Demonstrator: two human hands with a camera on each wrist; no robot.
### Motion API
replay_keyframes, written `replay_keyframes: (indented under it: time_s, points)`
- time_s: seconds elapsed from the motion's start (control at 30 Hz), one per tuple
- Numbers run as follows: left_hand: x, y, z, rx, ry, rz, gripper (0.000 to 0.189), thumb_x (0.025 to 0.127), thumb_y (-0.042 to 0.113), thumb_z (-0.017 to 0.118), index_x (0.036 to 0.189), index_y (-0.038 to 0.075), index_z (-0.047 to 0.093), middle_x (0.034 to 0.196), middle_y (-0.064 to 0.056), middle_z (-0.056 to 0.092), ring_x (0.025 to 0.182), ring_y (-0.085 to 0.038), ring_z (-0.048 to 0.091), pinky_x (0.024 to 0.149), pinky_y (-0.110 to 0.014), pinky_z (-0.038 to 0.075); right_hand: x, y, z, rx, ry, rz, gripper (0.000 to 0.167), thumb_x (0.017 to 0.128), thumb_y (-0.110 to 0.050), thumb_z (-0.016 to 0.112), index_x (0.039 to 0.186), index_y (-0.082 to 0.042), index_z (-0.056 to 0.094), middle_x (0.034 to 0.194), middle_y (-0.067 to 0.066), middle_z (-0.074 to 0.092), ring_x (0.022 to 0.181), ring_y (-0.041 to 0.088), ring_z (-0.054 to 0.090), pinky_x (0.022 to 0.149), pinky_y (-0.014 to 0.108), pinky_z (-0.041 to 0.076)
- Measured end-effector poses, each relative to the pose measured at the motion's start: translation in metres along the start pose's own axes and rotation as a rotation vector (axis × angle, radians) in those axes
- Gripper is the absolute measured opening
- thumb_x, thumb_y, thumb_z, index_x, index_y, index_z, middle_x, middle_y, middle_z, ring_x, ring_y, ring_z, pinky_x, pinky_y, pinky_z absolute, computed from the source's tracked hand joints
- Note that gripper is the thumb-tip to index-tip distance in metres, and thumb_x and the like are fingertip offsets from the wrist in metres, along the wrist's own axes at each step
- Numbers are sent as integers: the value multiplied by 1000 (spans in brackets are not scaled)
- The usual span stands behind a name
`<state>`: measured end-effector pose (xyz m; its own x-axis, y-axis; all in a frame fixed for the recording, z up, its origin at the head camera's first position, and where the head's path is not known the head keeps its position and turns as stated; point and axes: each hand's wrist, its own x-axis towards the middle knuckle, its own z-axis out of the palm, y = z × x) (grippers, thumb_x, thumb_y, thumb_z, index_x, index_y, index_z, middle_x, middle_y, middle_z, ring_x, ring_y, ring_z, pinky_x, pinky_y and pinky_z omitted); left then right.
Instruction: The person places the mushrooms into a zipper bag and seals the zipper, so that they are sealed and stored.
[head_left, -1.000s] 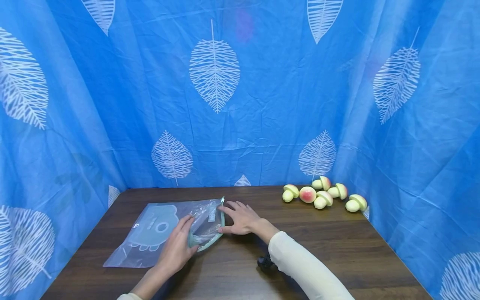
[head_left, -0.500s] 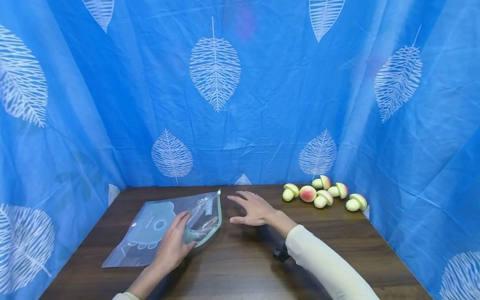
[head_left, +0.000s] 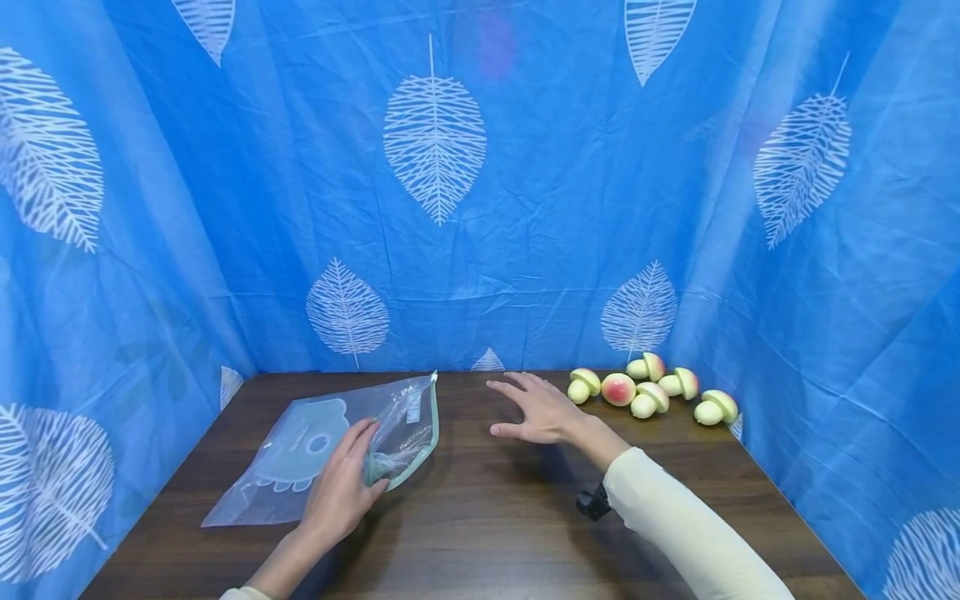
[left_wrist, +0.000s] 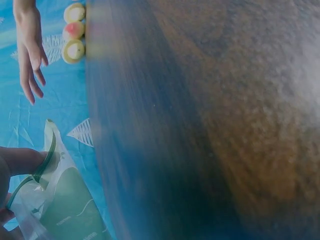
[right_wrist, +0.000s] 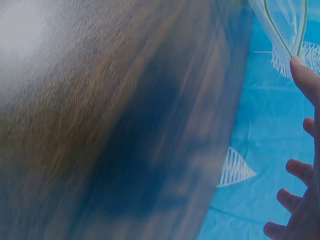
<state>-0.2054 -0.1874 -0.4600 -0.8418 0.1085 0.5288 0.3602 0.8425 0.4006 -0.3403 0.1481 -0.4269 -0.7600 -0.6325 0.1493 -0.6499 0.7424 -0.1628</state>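
A clear zip bag (head_left: 288, 454) with a pale cartoon print lies on the table's left half, its green-edged mouth facing right and gaping. My left hand (head_left: 341, 487) grips the near side of that mouth; in the left wrist view the thumb (left_wrist: 22, 161) and fingers are bent round the plastic edge. Away from the bag, my right hand (head_left: 543, 410) hovers over the table with fingers spread, holding nothing. Beyond its fingers is a cluster of toy mushrooms (head_left: 583, 386), cream-stemmed with yellow-green and pink caps. One pink-topped piece (head_left: 618, 389) shows only its rounded top.
The brown wooden table (head_left: 480, 533) reaches back to a blue leaf-print curtain (head_left: 525, 208), which also hangs along both sides. A black wrist device (head_left: 592, 503) sits under my right forearm. The mushrooms stand near the table's back right corner.
My right hand has let go of the bag's mouth and moved right towards the mushrooms. My left hand keeps its hold; the bag's mouth has lifted and shifted slightly left.
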Motion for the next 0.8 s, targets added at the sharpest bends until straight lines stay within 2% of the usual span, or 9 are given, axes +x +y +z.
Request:
replay_keyframes:
  time_s: [0.3, 0.53, 0.8]
  points:
    - [-2, -2, 0, 0, 36, 27, 91, 60, 0, 99, 140, -7, 57, 144, -22, 53, 128, -42, 55, 101, -57, 48, -10, 13, -6, 16, 29, 0, 82, 92, -69, 61, 159, -23, 44, 161, 18, 37, 147, 45, 32, 116, 63, 27]
    - [-3, -2, -3, -7, -5, -18, 90, 64, 0, 98, 143, -6, 55, 147, -21, 50, 130, -42, 53, 103, -58, 47, -20, 27, -11, 15, 48, 22, 85, 91, -73, 60, 159, -25, 44, 161, 16, 38, 146, 42, 35, 112, 64, 33]
    - [-4, -3, -2, -1, 0, -18, 90, 64, 2, 99, 143, -6, 55, 146, -21, 51, 130, -41, 54, 103, -57, 47, -34, 46, -20, 50, 60, 65, 87, 89, -71, 64, 159, -23, 44, 160, 18, 39, 145, 43, 36, 110, 66, 35]
